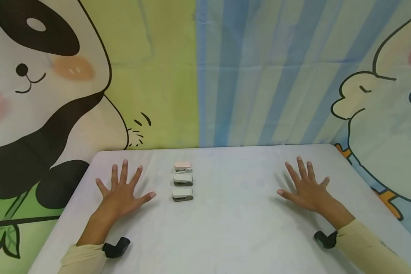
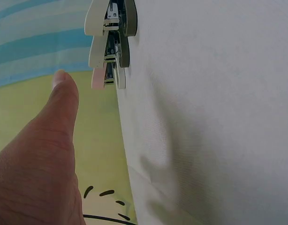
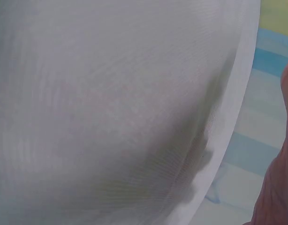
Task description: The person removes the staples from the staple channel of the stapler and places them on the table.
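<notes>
Both hands lie flat on the white surface (image 1: 226, 228) with fingers spread and straight, holding nothing. The left hand (image 1: 122, 192) rests palm down, its thumb stretched out toward a short column of three small staplers that lie just beyond the thumb tip, close but not touching. The nearest is a grey stapler (image 1: 182, 195), roughly level with the thumb; next, farther from the person, is a second grey stapler (image 1: 183, 179), about level with the outstretched fingers; the farthest is a pink stapler (image 1: 182, 166), level with the fingertips. The three lie side by side in a tight row, each on its base, long axis running left to right.

In the left wrist view the thumb (image 2: 50, 140) points at the same three staplers, stacked closely beside one another on the cloth, the pink one (image 2: 102, 76) closest to the thumb tip in that picture, with a clear gap between them.

The right hand (image 1: 306, 188) lies well apart from the staplers, on the far side of the surface, fingers fanned and flat. Its wrist view shows only white cloth and an edge of the hand (image 3: 277, 187).

Behind the surface hangs a cartoon backdrop with a panda (image 1: 31, 76) and blue stripes (image 1: 260, 76).
</notes>
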A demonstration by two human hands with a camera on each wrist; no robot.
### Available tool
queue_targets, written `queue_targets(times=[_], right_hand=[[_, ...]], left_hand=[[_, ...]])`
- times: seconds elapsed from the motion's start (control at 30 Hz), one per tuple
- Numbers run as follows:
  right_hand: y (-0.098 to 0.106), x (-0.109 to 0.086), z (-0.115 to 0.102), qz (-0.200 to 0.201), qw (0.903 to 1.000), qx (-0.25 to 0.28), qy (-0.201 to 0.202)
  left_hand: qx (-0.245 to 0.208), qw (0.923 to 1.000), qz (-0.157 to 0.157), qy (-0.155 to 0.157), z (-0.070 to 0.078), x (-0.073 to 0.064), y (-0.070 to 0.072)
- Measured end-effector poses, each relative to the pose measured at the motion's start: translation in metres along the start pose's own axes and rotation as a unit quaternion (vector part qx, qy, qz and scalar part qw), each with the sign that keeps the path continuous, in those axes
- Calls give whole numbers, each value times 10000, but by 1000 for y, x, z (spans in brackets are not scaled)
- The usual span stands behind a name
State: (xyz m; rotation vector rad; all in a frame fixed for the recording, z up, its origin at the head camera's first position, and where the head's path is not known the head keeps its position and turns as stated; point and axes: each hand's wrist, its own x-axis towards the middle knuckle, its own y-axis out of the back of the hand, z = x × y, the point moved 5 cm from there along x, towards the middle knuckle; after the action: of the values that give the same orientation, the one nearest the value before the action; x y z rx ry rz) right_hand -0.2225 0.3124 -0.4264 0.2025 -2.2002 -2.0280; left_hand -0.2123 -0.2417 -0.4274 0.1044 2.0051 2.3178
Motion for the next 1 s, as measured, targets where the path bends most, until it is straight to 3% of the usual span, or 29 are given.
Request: queue_targets(times=[0.2,0.33,0.5,0.6,0.83,1.0], right_hand=[[-2,1,0,69,9998,-175,-13],[-3,3,-3,86,9996,-140,244],[1,6,-14,232,9965,234,766],[5,8,-24,305,9932,645,922],[12,14,-50,1165,9707,1352,1607],[10,18,-65,1465,9600,1604,1766]], left_hand=[[-21,9999,63,-105,7,-3,5],[45,9995,251,-191,15,-6,10],[-24,9975,600,-383,25,-7,17],[-336,9965,605,-469,32,-8,21],[-1068,9906,533,-662,49,-10,23],[-1360,9858,564,-806,58,-11,22]])
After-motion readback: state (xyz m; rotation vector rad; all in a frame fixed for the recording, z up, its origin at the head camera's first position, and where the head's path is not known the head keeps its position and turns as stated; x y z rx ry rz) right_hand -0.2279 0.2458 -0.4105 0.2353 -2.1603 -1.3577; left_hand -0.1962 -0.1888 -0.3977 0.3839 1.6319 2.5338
